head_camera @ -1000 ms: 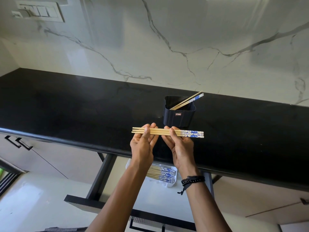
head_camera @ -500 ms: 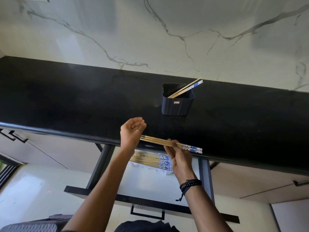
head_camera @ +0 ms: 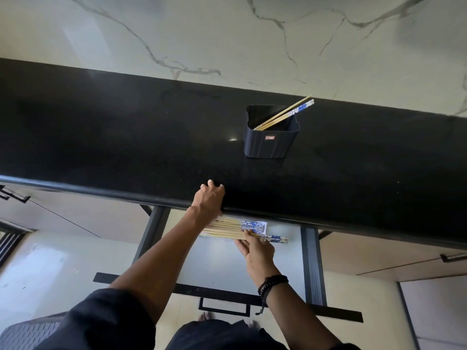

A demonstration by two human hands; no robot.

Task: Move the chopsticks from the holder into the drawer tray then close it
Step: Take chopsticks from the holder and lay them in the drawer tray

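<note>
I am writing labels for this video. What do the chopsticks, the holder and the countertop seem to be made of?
Chopsticks in holder: probably bamboo or wood, pale matte shafts, with blue and white printed tops. Holder: likely plastic, dark and matte, with ribbed walls and a small label. Countertop: looks like polished black stone, glossy with a small highlight; it could be a synthetic slab.

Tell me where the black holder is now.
In the head view the holder stands on the black countertop, right of centre near the marble wall, with two chopsticks leaning inside.

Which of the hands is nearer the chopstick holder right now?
Left. The left hand rests on the countertop edge, short of the holder; the right hand is lower, over the open drawer, holding chopsticks.
</note>
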